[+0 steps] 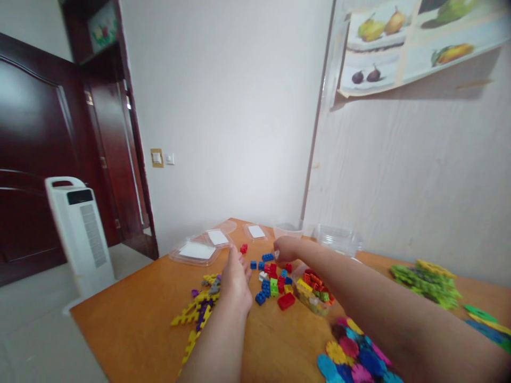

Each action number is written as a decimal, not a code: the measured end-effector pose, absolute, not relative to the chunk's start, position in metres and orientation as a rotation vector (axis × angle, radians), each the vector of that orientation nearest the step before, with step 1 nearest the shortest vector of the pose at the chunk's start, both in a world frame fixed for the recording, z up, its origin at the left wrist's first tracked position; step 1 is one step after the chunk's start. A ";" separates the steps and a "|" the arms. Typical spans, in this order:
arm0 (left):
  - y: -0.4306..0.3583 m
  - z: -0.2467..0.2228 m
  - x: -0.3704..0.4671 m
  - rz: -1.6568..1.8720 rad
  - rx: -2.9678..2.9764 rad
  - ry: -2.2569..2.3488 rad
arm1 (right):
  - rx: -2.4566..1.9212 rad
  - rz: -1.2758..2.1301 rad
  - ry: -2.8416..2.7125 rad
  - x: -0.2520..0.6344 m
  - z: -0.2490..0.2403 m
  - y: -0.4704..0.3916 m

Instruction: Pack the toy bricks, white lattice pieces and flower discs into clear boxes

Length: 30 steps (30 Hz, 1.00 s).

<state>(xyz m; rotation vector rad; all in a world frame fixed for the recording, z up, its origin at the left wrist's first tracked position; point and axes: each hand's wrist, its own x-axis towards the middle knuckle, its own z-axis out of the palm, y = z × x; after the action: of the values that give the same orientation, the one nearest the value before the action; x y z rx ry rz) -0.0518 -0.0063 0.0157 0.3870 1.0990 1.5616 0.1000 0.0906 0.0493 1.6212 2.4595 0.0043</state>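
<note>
An orange-brown table carries loose blocks beside a clear tub. Yellow and purple notched pieces lie left of them, multicoloured discs nearer right, clear lids farther back.

Looking like a home: dark wood door is standing at left, white tower appliance is sitting by it on pale floor tiles, light switch is showing on white wall, fruit picture sheet is hanging at right, toy bricks are lying on orange-brown desk.
</note>
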 end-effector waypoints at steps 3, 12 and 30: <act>-0.006 0.016 -0.052 1.558 0.372 1.101 | 1.675 -0.014 2.482 0.116 0.057 0.083; -0.006 0.015 -0.053 1.548 0.399 1.097 | 1.802 -0.184 2.602 0.193 0.082 0.039; -0.006 0.014 -0.054 1.560 0.448 1.090 | 1.846 -0.148 2.555 0.227 0.065 0.009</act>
<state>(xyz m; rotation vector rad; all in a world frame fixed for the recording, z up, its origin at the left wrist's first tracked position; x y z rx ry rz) -0.0543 -0.0059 0.0137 0.4479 1.0903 1.5600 0.2272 0.0094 0.0650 1.8457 2.5552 -0.1483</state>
